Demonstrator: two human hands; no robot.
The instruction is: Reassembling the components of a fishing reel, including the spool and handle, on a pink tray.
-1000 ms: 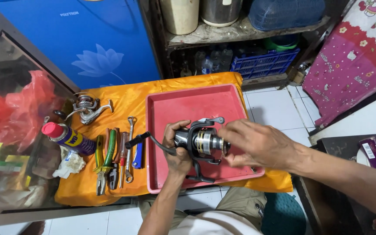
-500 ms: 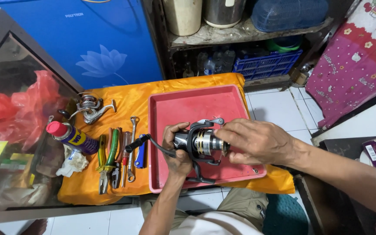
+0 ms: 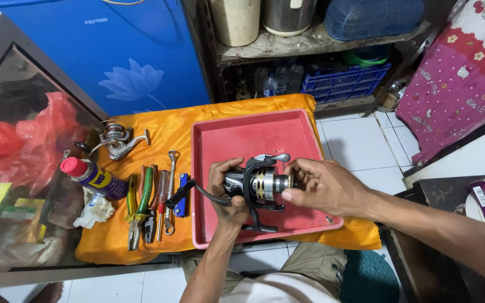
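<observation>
Fishing reel (image 3: pixel 256 188): black and silver spinning reel, held just above the red tray (image 3: pixel 242 134), its handle arm sticking out to the left past the tray's edge.
Left hand (image 3: pixel 227 191): wrapped around the reel body from below, fingers curled tight on it, thumb on top.
Right hand (image 3: pixel 321 185): fingertips gathered on the front end of the spool, pinching the knob there.
Step in hand: by the grip, the front knob or spool is being turned while the body is held fast.
Next move calls for: a firm left grip and a straight twist or pull along the spool axis, over the tray so small parts land in it.
Tools (image 3: pixel 152 202): pliers, screwdrivers and wrench in a row on the orange cloth (image 3: pixel 169 126).
Spray can (image 3: pixel 94 178): lying left of the tools.
Second reel (image 3: pixel 116 140): farther back on the cloth.
</observation>
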